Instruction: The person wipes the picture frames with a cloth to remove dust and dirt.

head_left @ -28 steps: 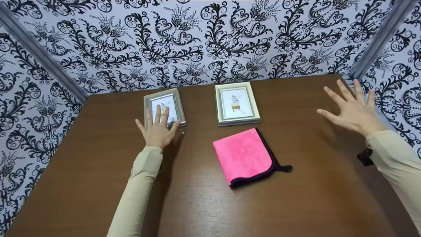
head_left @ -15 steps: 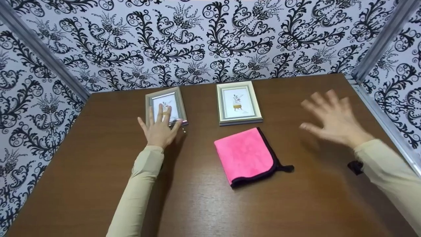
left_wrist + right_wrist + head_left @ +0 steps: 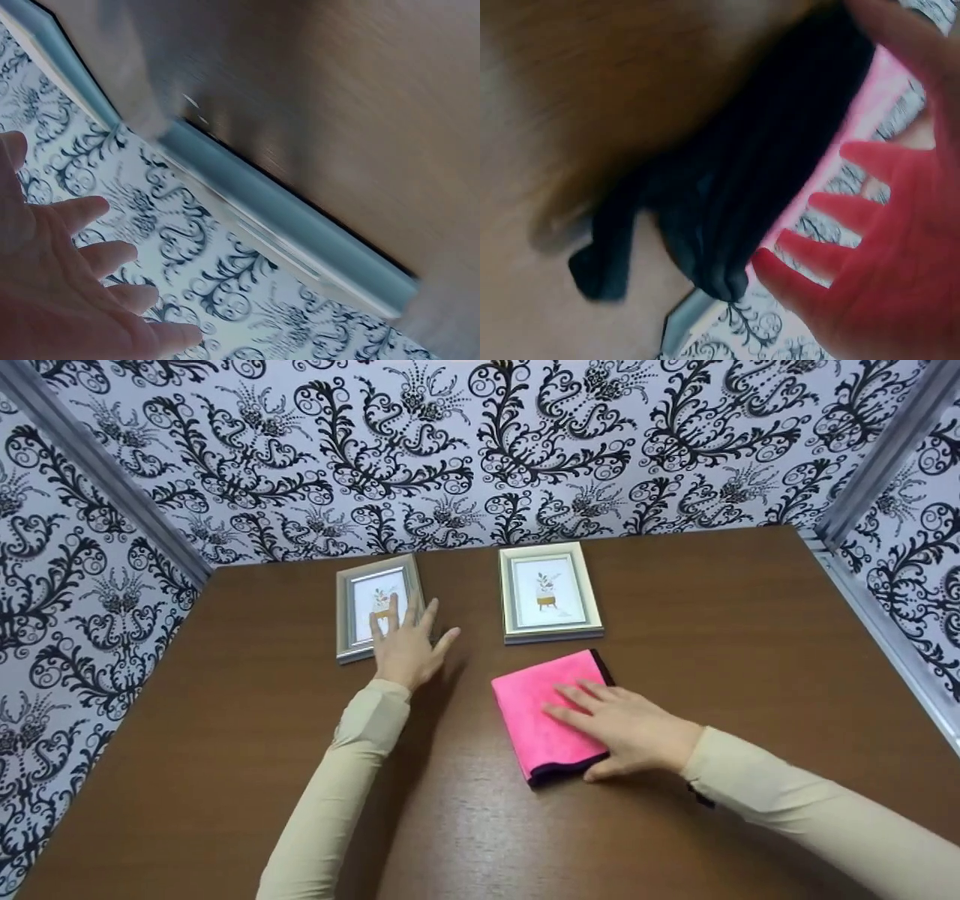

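Observation:
Two picture frames lie face up at the table's far side: a silvery left frame (image 3: 351, 622) and a pale gold right frame (image 3: 551, 592), each with a plant picture. My left hand (image 3: 405, 652) hovers over the left frame's lower right part, hiding it. In the left wrist view that hand (image 3: 67, 277) has spread fingers and stands apart from a frame's edge (image 3: 285, 214). A folded pink cloth (image 3: 529, 712) with black trim lies before the right frame. Above it my right hand (image 3: 637, 731) spreads its fingers, covering the cloth's right corner and loop; the right wrist view shows black trim (image 3: 780, 112) close by.
The brown wooden table (image 3: 187, 780) ends at a back wall (image 3: 450, 450) with black-and-white scroll wallpaper. Grey metal posts (image 3: 885, 450) stand at the corners, and a metal rail (image 3: 892, 630) runs along the right edge.
My right hand has swept left and nearer, from the table's right side to over the pink cloth. The left hand has shifted right across the left frame, uncovering its lower left corner.

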The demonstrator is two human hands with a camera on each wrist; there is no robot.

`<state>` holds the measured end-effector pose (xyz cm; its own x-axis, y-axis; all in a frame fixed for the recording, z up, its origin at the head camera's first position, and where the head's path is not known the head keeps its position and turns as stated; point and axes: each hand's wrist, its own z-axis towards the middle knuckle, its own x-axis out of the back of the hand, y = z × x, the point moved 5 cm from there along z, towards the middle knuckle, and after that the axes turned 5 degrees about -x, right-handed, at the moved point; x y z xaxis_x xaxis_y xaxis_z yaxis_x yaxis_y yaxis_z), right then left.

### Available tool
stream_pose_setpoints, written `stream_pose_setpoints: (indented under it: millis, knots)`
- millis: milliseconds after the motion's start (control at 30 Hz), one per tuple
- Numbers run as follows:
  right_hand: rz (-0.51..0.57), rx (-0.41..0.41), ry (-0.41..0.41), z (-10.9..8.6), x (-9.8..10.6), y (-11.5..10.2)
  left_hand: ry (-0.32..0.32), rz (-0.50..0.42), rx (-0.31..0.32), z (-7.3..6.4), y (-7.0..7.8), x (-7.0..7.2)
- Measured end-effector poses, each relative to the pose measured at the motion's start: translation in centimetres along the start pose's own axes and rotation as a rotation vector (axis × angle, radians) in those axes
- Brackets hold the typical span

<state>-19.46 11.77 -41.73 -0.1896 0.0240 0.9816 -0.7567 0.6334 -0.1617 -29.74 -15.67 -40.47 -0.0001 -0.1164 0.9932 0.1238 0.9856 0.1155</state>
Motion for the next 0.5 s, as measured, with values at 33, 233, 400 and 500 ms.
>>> stream_pose_setpoints:
  millis: [33,233,400,500]
  knots:
    - [-0.018,-0.003,-0.005,0.3,-0.1,-0.1,-0.004,0.004,-0.010,-0.1,0.3,-0.1]
    - [-0.137,0.008,-0.072,1.6,0.1,-0.9,-0.014,0.038,-0.072,-0.4,2.1,-0.3]
    - [-0.237,-0.005,-0.116,2.2,0.1,-1.6,-0.007,0.038,-0.097,-0.5,2.8,-0.5]
    - [-0.311,-0.005,-0.135,2.5,-0.1,-2.0,-0.006,0.036,-0.105,-0.6,3.0,-0.6]
